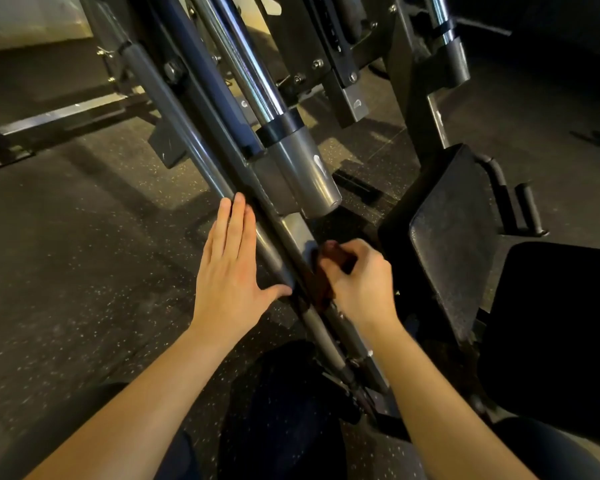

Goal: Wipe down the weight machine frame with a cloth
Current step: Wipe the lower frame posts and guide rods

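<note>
At centre frame, the left hand (231, 268) lies flat, fingers straight, against a slanted grey frame tube (187, 147). Just right, the right hand (357, 282) clenches a dark cloth (321, 271) against the frame rail (300, 233). A black seat pad (454, 237) sits at right.

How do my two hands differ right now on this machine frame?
The left hand lies flat with straight fingers on the grey frame tube; the right hand is curled, gripping the dark cloth. Left holds nothing; right presses the cloth to the frame. Both are bare.
</note>
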{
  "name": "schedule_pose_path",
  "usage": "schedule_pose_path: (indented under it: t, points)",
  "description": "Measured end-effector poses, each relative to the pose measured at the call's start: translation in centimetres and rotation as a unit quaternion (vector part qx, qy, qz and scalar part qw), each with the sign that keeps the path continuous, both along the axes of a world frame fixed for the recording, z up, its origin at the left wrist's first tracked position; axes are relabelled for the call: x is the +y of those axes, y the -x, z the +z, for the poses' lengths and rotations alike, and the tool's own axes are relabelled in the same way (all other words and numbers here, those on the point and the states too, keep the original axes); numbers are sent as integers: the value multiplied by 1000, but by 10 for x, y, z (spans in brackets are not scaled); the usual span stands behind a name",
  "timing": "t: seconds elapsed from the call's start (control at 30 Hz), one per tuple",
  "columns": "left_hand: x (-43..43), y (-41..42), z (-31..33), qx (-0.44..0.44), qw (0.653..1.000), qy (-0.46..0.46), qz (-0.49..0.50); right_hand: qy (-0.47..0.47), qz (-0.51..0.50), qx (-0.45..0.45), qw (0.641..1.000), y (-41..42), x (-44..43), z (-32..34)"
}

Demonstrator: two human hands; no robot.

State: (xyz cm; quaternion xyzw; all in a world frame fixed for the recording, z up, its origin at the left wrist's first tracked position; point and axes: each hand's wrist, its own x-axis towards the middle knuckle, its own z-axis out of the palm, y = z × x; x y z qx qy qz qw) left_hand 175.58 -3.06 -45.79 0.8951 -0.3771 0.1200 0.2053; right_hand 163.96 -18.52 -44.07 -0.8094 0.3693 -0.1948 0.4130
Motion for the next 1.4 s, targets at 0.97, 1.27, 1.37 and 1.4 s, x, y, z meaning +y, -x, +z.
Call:
schedule_pose_path:
  t: [0.97, 1.27, 1.37, 1.4]
  points:
    - [20, -14, 3, -27, 998, -32, -39, 112, 47, -43, 992, 34, 82, -34]
    - [27, -9, 19, -51, 995, -8, -82, 18, -59, -89, 994, 59, 84, -1]
    - [31, -5, 24, -44, 994, 1, -104, 79, -5, -102, 992, 23, 79, 1]
    - [33, -5, 24, -43, 993, 1, -110, 117, 20, -84, 989, 15, 78, -6]
